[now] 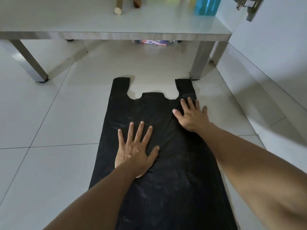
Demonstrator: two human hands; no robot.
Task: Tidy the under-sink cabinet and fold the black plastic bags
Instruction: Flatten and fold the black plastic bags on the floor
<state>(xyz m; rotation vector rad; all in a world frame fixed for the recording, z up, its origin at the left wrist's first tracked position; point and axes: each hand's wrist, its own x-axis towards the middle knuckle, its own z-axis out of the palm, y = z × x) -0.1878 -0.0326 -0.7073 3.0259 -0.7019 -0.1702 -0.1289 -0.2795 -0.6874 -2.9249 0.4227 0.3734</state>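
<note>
Both hands, left hand (134,153) and right hand (192,117), press flat on the black bag (166,180)

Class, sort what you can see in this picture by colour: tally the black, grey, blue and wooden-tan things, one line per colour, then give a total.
Black: 1, the flat black plastic carrier bag under the left hand and right hand.
Grey: 1, the low grey table.
Blue: 1, the translucent blue plastic container.
Wooden-tan: 2, the pale wooden stick and the brown wooden piece.
Total: 5

body: two bare forearms entering from the lower frame | left hand (134,153) bare, no ring or watch | right hand (192,117) bare, no ring | sleeves: none visible | nails short
</note>
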